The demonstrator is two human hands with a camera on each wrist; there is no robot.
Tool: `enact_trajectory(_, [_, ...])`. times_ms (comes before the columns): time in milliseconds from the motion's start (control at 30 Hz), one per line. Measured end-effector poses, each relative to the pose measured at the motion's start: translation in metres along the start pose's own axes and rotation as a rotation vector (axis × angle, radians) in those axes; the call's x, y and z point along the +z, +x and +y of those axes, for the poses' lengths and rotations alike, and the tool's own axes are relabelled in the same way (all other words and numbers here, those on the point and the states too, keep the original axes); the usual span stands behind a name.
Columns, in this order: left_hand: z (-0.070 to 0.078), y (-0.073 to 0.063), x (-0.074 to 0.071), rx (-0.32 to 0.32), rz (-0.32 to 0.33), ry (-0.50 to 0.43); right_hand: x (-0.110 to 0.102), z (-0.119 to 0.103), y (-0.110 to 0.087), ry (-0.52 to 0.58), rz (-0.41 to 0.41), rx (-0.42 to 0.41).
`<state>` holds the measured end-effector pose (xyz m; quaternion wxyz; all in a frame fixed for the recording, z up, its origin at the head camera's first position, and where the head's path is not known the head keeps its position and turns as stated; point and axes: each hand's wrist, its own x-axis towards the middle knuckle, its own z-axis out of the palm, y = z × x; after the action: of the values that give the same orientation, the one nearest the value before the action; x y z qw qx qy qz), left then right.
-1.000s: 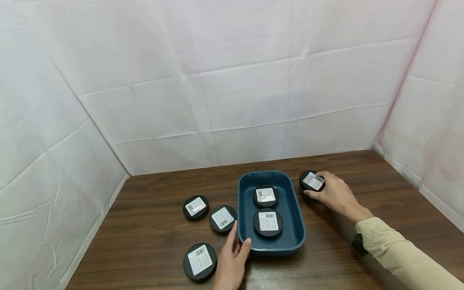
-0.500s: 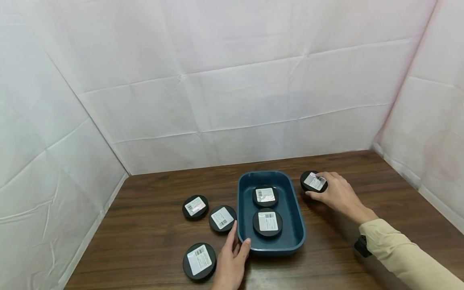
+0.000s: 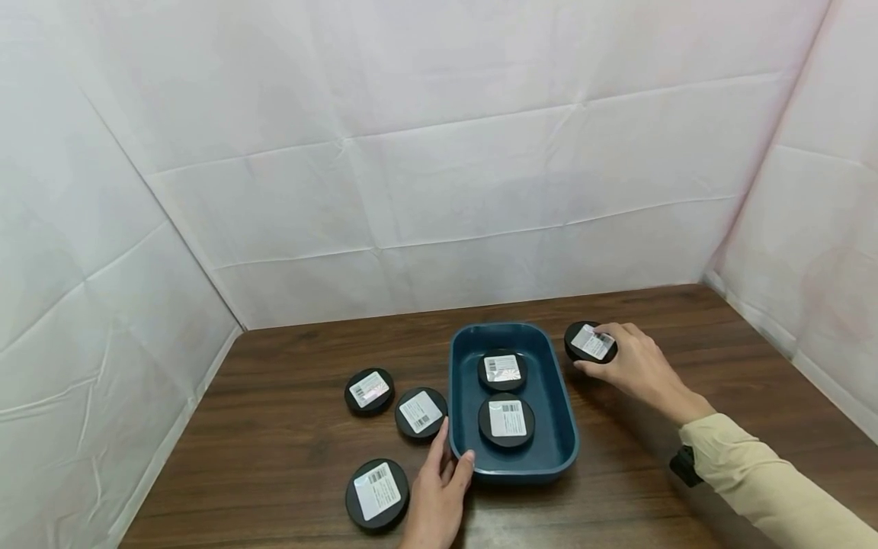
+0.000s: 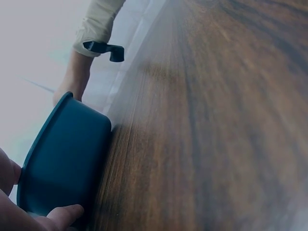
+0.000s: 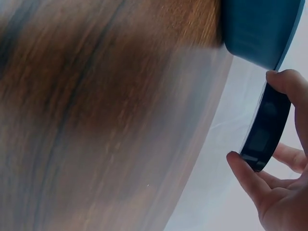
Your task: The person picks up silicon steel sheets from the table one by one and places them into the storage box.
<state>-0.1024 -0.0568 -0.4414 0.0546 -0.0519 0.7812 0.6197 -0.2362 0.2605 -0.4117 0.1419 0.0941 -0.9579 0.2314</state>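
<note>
My right hand [image 3: 634,366] grips a flat, round black disc [image 3: 591,342] with a white barcode label, just right of the tray's far end. In the right wrist view, thumb and fingers pinch this disc [image 5: 266,127] by its edge, its face tilted. My left hand [image 3: 437,492] touches the near left corner of a deep blue rectangular tray [image 3: 557,396], index finger along the left wall and thumb at the front. In the left wrist view, a finger rests on the tray's outer wall [image 4: 67,154]. Two similar labelled discs, a far one [image 3: 502,369] and a near one [image 3: 507,422], lie inside the tray.
Left of the tray, three more labelled black discs lie on the brown wooden table [image 3: 274,457]: one at the back [image 3: 370,392], one beside the tray wall [image 3: 421,414], one nearer the front [image 3: 377,496]. White sheeting [image 3: 439,168] encloses the table's back and sides.
The right hand and its disc shift very slightly right, then slightly back left. The left hand, the tray and the other discs stay in place.
</note>
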Motion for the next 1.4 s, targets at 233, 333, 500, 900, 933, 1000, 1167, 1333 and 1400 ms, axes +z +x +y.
enact_trajectory(233, [0.0, 0.0, 0.0, 0.018, -0.002, -0.003, 0.0, -0.003, -0.002, 0.022, 0.004, -0.001])
enact_trajectory(333, [0.0, -0.001, 0.001, 0.039, -0.004, -0.018, -0.002, -0.004, -0.002, 0.016, 0.0, 0.006])
enact_trajectory(500, [-0.001, -0.001, 0.002, 0.073, -0.003, -0.036, -0.004, -0.006, -0.003, 0.011, -0.026, 0.027])
enact_trajectory(900, [-0.002, -0.001, 0.002, 0.107, 0.0, -0.034, -0.009, -0.013, -0.003, 0.013, -0.056, 0.032])
enact_trajectory(933, [-0.002, -0.001, 0.002, 0.111, 0.002, -0.034, -0.009, -0.014, -0.003, 0.017, -0.054, 0.031])
enact_trajectory(1000, [-0.002, -0.001, 0.002, 0.103, 0.002, -0.035, -0.009, -0.016, -0.003, 0.025, -0.047, 0.028])
enact_trajectory(1167, [-0.002, -0.002, 0.002, 0.092, 0.004, -0.032, -0.01, -0.02, -0.003, 0.031, -0.029, 0.014])
enact_trajectory(1333, [-0.002, -0.003, 0.001, 0.101, 0.006, -0.032, -0.015, -0.022, -0.001, 0.022, -0.02, -0.015])
enact_trajectory(1400, [-0.002, -0.002, 0.001, 0.099, 0.006, -0.031, -0.017, -0.023, 0.0, 0.018, -0.022, -0.023])
